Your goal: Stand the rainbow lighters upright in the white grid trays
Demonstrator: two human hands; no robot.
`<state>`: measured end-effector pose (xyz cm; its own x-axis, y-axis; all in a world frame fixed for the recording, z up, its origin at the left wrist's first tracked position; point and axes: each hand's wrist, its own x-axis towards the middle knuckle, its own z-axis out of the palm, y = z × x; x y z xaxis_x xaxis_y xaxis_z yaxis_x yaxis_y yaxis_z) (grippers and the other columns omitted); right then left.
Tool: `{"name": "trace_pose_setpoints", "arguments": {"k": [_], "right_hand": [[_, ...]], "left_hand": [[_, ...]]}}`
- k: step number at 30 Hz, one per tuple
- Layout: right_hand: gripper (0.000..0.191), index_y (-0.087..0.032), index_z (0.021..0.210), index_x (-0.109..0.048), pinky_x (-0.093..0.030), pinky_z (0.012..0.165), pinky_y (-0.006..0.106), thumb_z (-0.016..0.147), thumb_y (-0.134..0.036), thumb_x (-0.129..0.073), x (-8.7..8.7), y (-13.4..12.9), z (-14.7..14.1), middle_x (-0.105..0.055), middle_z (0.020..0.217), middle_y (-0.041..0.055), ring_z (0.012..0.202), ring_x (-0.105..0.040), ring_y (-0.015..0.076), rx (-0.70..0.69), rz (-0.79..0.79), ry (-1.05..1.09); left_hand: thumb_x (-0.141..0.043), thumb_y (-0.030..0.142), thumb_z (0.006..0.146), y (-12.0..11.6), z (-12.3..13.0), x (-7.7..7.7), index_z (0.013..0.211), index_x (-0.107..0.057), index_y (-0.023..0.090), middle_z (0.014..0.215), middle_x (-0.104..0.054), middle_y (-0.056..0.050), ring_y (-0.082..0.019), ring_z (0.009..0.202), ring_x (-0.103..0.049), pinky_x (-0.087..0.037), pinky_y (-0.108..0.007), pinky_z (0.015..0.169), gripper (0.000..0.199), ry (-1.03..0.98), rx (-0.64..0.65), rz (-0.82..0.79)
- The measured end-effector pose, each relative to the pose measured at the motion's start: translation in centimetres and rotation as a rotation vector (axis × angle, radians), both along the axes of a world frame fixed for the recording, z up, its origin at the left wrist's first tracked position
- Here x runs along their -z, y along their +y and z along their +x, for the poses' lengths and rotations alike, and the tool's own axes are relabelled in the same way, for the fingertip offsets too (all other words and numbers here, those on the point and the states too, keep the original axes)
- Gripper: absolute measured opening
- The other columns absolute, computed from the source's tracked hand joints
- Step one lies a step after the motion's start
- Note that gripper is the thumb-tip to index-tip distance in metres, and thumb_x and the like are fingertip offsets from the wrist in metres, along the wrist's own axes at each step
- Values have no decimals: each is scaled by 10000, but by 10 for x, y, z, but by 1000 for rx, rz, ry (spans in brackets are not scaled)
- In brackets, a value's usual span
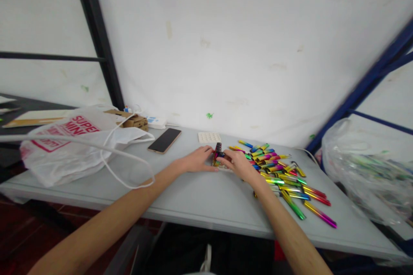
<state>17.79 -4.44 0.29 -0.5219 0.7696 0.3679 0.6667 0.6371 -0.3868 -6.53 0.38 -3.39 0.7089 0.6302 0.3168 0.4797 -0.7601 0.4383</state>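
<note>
A small upright cluster of shiny, dark-topped lighters (218,148) stands between my hands on the table. My left hand (195,160) lies at the cluster's left side, its thumb and fingers apart, the fingertips close to or touching it. From the right, my right hand (240,164) reaches in with thumb and fingers pinched at a dark-topped lighter, mostly hidden by the fingers. Part of a pale base shows beneath the hands. Right beside my right hand spreads a loose pile of metallic multicoloured lighters (274,165).
A white tray with a grid pattern (209,137) lies behind my hands. Leftward are a phone (164,140), a white plastic bag (74,142), a cardboard box (137,121) and a looping white cable (129,149). A clear plastic bag (364,172) sits at the right edge.
</note>
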Motion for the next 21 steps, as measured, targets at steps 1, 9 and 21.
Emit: {"name": "trace_pose_setpoints", "arguments": {"k": [1, 9, 21], "right_hand": [[275, -205, 894, -666, -400, 675, 283, 1086, -402, -660, -1, 0, -1, -744, 771, 42, 709, -662, 209, -4, -5, -4], [357, -177, 990, -726, -394, 657, 277, 1117, -481, -589, 0, -3, -7, -764, 807, 66, 689, -656, 200, 0, -1, -71], [541, -183, 897, -736, -458, 807, 296, 1192, -434, -357, -6, 11, 21, -763, 856, 77, 823, -697, 207, 167, 92, -72]], "left_hand": [[-814, 646, 889, 0, 0, 0, 1333, -638, 210, 1393, -657, -171, -373, 1308, -615, -488, -500, 1168, 646, -1, 1, 0], [-817, 619, 901, -2, -1, -2, 1323, -650, 208, 1383, -660, -165, -364, 1293, -614, -488, -500, 1165, 613, -12, 19, 9], [-784, 702, 884, -1, -2, -3, 1347, -644, 179, 1401, -652, -171, -371, 1291, -625, -481, -481, 1164, 713, 12, -31, -10]]}}
